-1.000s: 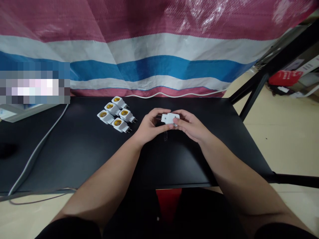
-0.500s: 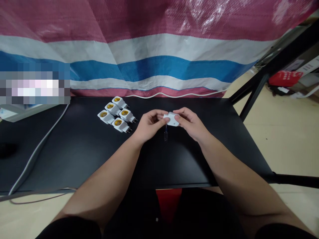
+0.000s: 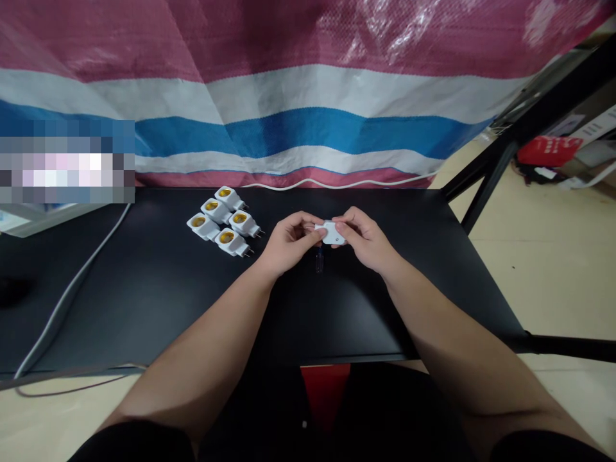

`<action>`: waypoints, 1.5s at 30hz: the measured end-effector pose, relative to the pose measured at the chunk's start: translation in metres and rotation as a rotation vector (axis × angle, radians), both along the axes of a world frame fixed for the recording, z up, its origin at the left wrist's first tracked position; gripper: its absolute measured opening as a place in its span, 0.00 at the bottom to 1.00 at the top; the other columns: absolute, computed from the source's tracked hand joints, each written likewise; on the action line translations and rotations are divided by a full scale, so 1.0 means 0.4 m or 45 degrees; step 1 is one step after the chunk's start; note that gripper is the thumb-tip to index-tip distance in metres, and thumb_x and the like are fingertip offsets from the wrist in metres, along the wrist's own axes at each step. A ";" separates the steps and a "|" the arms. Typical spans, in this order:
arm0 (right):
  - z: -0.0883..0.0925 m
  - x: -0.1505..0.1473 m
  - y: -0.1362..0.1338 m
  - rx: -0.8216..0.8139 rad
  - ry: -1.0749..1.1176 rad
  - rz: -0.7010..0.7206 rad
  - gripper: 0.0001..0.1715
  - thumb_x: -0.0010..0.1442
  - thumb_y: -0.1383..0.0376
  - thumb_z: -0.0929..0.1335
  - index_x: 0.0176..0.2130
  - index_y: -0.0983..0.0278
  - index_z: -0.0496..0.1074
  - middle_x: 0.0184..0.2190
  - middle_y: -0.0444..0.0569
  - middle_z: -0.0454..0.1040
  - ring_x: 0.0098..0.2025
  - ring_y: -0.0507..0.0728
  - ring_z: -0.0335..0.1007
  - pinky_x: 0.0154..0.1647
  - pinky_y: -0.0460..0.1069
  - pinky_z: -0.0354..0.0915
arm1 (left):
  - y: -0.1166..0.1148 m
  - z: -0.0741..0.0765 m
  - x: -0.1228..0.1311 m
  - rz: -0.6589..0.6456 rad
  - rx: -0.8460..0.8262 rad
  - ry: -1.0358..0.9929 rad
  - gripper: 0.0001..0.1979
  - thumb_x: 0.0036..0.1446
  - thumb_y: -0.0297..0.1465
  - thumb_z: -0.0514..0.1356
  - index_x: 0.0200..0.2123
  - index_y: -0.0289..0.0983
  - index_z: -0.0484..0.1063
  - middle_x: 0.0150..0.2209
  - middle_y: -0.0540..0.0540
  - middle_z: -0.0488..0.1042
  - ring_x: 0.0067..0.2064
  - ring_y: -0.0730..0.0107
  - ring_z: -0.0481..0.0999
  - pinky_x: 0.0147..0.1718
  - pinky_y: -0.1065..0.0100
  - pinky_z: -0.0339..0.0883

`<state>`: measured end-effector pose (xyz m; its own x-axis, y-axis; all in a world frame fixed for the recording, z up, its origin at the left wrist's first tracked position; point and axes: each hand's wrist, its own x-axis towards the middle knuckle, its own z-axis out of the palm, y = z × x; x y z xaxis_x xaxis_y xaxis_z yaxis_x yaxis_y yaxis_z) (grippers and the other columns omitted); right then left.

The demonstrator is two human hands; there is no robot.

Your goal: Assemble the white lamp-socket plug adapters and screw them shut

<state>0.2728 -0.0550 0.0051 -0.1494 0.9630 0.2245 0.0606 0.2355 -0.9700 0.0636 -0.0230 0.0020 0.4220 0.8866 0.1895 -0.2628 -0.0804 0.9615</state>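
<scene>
Over the middle of the black table [image 3: 202, 314], my left hand [image 3: 289, 244] and my right hand [image 3: 368, 240] hold a white plug-in lamp socket [image 3: 332, 236] between them. Its flat face, with a small dark hole, is turned up. My left thumb presses on its left end, and my right thumb lies on its upper right part. The fingers behind and under it are partly hidden. Just below it is a small screwdriver [image 3: 319, 260] with a clear handle; its upper part is hidden by the socket. To the left, several white plug-in lamp sockets [image 3: 233, 244] with gold-coloured insides stand grouped together.
A striped plastic sheet [image 3: 308, 90] hangs behind the table, with a white cable [image 3: 308, 181] along its foot. At the left are a blurred-out device [image 3: 62, 215], a grey cable [image 3: 72, 285] and a dark object [image 3: 12, 290]. Black frame bars [image 3: 486, 186] rise at right.
The socket in my hands has tilted slightly, and its flat face shows a little differently. My right hand has shifted very slightly left. The grouped sockets stay in place.
</scene>
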 end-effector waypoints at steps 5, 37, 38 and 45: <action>-0.006 0.001 -0.005 0.043 -0.059 -0.013 0.22 0.70 0.42 0.73 0.46 0.56 0.73 0.39 0.45 0.77 0.36 0.55 0.77 0.39 0.53 0.77 | 0.000 0.001 0.000 -0.023 0.006 -0.007 0.18 0.57 0.40 0.78 0.42 0.36 0.80 0.37 0.48 0.80 0.36 0.71 0.81 0.39 0.66 0.81; 0.027 -0.014 -0.029 -0.150 -0.067 -0.006 0.20 0.61 0.60 0.76 0.50 0.57 0.72 0.45 0.47 0.83 0.42 0.58 0.78 0.46 0.55 0.72 | -0.025 0.034 0.000 -0.190 -0.615 0.071 0.18 0.54 0.39 0.79 0.39 0.34 0.80 0.36 0.46 0.78 0.36 0.71 0.80 0.32 0.70 0.83; 0.024 -0.015 -0.028 -0.152 -0.067 -0.014 0.21 0.61 0.58 0.77 0.51 0.57 0.73 0.46 0.49 0.83 0.44 0.59 0.79 0.47 0.56 0.73 | -0.025 0.035 0.000 -0.184 -0.617 0.067 0.18 0.54 0.39 0.79 0.39 0.34 0.80 0.36 0.46 0.78 0.36 0.71 0.80 0.32 0.70 0.83; 0.010 -0.013 -0.019 -0.099 -0.093 -0.093 0.21 0.65 0.49 0.77 0.51 0.58 0.77 0.47 0.52 0.84 0.46 0.61 0.81 0.52 0.60 0.77 | -0.023 0.036 0.001 -0.190 -0.632 -0.009 0.21 0.57 0.41 0.78 0.44 0.32 0.82 0.39 0.45 0.80 0.37 0.73 0.81 0.36 0.71 0.84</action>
<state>0.2675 -0.0625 0.0090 -0.0912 0.9859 0.1400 0.1459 0.1523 -0.9775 0.0639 -0.0322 0.0165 0.5507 0.8008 -0.2354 -0.2434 0.4238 0.8724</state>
